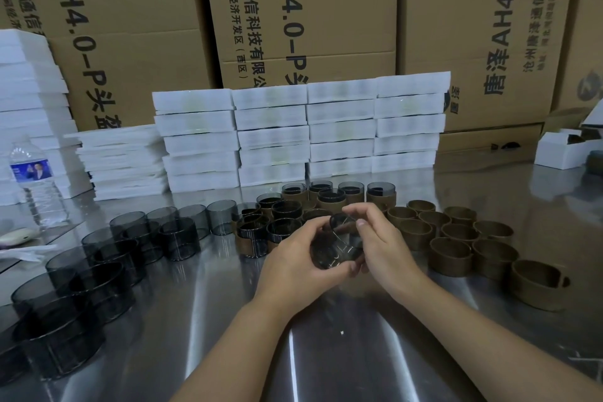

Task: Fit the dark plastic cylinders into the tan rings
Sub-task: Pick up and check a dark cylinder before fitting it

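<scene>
Both hands meet over the middle of the steel table (326, 352), holding one dark cylinder (337, 250) between them, just above the surface & tilted. Left hand (301, 259) cups it from below/left w/ fingers curled round its wall. Right hand (386, 246) grips the other side, thumb & forefinger pinching near the upper rim. Can't tell if a tan ring is on it, fingers cover that part.

Loose cylinders (94, 274) stand in a curved row along the left side, some touching. Tan rings (452, 253) sit in a cluster on the right, packed side by side, nearest one w/ a notch at its edge. Fitted pairs (332, 197), i.e. dark cylinder standing inside a tan ring, are grouped just behind the hands.

Behind those: stacks of white foam slabs (270, 137), then tall cardboard boxes (310, 10) w/ printed text. Water bottle (36, 186) stands upright far left
</scene>
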A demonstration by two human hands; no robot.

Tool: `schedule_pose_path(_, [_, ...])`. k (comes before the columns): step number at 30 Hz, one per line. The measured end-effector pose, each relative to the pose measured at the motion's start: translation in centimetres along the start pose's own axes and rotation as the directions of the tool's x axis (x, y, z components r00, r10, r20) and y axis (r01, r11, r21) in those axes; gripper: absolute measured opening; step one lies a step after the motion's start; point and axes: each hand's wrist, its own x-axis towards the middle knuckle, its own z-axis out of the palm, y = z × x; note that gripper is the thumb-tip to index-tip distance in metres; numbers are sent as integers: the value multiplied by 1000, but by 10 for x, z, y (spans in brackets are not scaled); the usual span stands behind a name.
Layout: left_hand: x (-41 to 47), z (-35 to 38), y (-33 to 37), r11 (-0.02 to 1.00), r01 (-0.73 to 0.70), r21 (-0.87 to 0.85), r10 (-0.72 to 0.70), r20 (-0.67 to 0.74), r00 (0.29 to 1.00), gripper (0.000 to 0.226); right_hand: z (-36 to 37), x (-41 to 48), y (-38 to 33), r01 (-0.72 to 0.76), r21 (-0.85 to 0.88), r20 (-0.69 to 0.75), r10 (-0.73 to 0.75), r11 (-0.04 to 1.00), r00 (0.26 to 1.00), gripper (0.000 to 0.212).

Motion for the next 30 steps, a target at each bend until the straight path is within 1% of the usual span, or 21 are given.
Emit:
schedule_pose_path(4, [1, 0, 0, 1000, 5, 8, -5, 4, 1000, 72, 0, 0, 1, -5, -3, 22, 5, 1000, 1000, 42])
schedule_pose_path(8, [0, 0, 1, 1000, 7, 14, -7, 12, 1000, 65, -1, -1, 1, -8, -2, 58, 8, 1000, 998, 41])
schedule_pose_path(10, [0, -1, 1, 1000, 6, 18, -6, 17, 1000, 65, -2, -2, 0, 2, -1, 71, -2, 1000, 997, 37])
schedule_pose_path(14, [-1, -2, 4, 999, 6, 35, -7, 29, 1000, 67, -1, -4, 2, 48, -52, 85, -43, 997, 995, 16])
schedule_pose_path(16, [-1, -2, 5, 999, 5, 46, -7, 34, 999, 69, -1, -4, 2, 61, -61, 91, -56, 996, 994, 11])
schedule_pose_path(19, [-1, -2, 5, 999, 5, 51, -7, 35, 999, 69, -1, -5, 0, 79, -83, 106, -70, 993, 992, 14])
schedule_pose_path(23, [-1, -2, 3, 997, 1, 75, -4, 43, 999, 70, 0, -6, -4, 81, -78, 116, -71, 994, 991, 37])
schedule_pose_path(24, [-1, -2, 3, 997, -1, 82, -2, 42, 999, 69, 0, -6, -4, 83, -80, 116, -74, 993, 991, 40])
schedule_pose_path(30, [-1, -1, 4, 996, -13, 94, 9, 40, 999, 68, -1, -6, -3, 109, -119, 112, -96, 987, 989, 41])
